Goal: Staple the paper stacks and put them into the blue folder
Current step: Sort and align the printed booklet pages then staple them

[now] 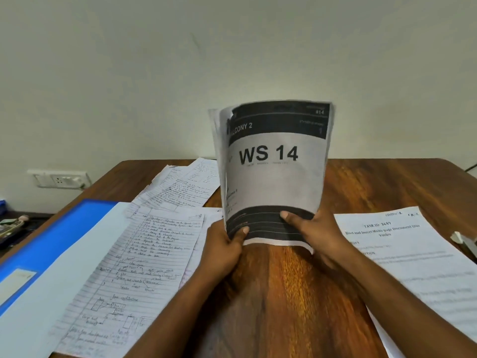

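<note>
A printed paper stack (275, 182) marked "WS 14" stands upright over the middle of the wooden table (366, 187), its sheets bowed. My left hand (227, 244) grips its lower left edge and my right hand (312, 233) grips its lower right edge, thumbs on the front page. The open blue folder (51, 236) lies at the left with a white sheet in it. A stapler (464, 242) shows partly at the right edge.
Handwritten lined pages (144, 259) lie left of my hands, with more (185, 187) fanned behind them. A printed task sheet (413, 259) lies at the right. A wall socket (60, 179) sits at the left behind the table.
</note>
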A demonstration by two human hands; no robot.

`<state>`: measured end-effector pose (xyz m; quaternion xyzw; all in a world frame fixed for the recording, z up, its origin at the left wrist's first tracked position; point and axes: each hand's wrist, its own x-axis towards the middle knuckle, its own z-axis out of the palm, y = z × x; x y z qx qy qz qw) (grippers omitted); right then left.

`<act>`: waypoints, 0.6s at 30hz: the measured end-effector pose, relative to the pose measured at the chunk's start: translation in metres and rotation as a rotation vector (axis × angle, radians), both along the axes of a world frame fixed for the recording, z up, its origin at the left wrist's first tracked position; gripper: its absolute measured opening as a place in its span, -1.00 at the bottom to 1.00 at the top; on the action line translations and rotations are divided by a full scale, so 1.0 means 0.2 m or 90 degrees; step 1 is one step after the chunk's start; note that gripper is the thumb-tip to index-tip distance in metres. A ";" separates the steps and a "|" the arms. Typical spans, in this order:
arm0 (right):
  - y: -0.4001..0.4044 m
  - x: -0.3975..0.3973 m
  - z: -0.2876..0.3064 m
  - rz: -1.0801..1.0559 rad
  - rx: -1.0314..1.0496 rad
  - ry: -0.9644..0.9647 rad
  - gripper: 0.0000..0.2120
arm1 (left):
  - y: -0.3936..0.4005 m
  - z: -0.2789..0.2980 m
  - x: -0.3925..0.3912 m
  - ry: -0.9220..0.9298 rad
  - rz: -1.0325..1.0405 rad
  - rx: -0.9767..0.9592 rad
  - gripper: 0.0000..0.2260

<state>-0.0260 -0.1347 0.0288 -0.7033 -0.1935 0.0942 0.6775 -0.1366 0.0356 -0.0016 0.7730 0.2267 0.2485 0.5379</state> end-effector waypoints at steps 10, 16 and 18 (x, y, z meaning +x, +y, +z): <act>0.00 0.04 -0.06 -0.015 -0.075 0.042 -0.66 | 0.03 -0.02 0.02 0.030 0.004 0.010 -0.70; -0.05 0.08 0.05 0.031 -0.044 0.022 -0.73 | 0.11 0.03 0.01 0.026 0.018 0.036 -0.71; -0.12 0.11 0.16 0.039 0.016 0.009 -0.64 | 0.14 0.06 0.00 0.045 0.021 0.082 -0.70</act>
